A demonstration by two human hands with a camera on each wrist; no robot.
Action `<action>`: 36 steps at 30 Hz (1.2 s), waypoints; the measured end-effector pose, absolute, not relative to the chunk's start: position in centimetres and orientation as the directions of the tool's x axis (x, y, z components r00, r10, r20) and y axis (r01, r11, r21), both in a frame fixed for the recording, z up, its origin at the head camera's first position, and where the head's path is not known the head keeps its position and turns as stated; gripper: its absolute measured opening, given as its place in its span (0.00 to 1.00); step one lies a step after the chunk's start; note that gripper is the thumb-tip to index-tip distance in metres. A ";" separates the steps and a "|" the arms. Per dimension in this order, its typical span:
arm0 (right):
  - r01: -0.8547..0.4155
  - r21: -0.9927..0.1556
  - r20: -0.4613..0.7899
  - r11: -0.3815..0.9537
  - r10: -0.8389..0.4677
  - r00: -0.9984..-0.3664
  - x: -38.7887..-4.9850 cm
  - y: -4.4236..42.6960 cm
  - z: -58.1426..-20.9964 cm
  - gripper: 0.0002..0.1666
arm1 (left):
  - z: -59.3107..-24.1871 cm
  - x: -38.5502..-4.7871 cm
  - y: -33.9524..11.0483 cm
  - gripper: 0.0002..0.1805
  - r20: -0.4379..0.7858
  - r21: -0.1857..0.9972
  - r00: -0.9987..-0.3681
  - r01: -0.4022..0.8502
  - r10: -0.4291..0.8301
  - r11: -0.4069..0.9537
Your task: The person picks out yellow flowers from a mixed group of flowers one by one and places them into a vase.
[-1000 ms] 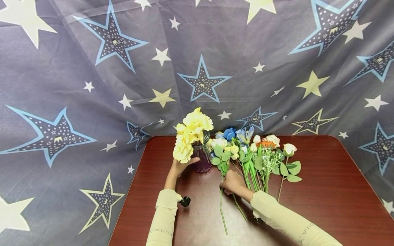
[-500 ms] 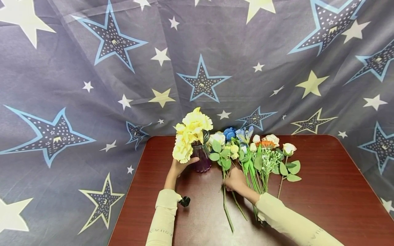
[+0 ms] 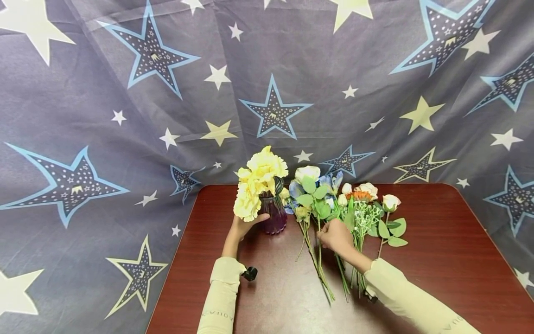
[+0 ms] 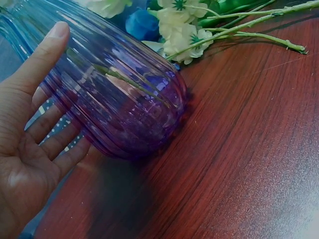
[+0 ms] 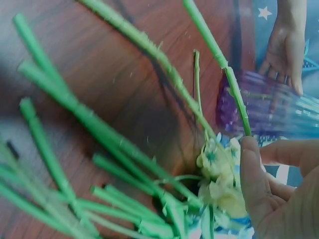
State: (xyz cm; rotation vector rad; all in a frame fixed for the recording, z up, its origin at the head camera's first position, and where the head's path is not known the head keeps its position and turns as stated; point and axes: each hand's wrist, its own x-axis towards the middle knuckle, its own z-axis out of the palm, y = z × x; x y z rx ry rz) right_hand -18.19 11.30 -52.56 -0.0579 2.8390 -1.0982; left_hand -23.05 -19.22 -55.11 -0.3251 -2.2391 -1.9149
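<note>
A ribbed glass vase [image 3: 275, 221], purple at its base and bluish higher up, stands upright with large yellow flowers [image 3: 260, 176] in it. My left hand [image 3: 247, 226] holds the vase from the left, thumb on the near side and fingers behind the glass. A stem inside shows through the vase [image 4: 134, 94] in the left wrist view. My right hand [image 3: 338, 237] pinches the green stem [image 5: 232, 82] of a white rose [image 3: 308, 173] between thumb and fingers. That rose's leaves and bloom lie over blue flowers [image 3: 296, 191], partly hiding them.
To the right lie several artificial stems: an orange flower [image 3: 359, 196], small white sprigs [image 3: 367, 218] and a pale rose [image 3: 391, 202] with broad leaves. Small yellow blooms [image 3: 302, 213] lie between vase and right hand. A star-patterned cloth [image 3: 208, 93] hangs behind the brown table [image 3: 434, 260].
My right hand has moved right and slightly away from me, drawing the white rose up and right across the blue flowers. The left hand and the vase have stayed put.
</note>
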 end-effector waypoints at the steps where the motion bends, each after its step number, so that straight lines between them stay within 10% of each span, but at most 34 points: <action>1: 0.001 -0.673 -0.071 0.739 -0.064 -0.995 -18.3 11.6 -52.5 0.19 | -55.1 -23.0 -19.2 0.50 0.269 0.951 -0.962 0.274 0.048 0.146; 36: 0.051 -0.612 -0.111 0.789 -0.022 -0.994 -20.5 15.8 -54.5 0.26 | -55.2 -23.0 -19.3 0.51 0.270 0.948 -0.962 0.274 0.048 0.159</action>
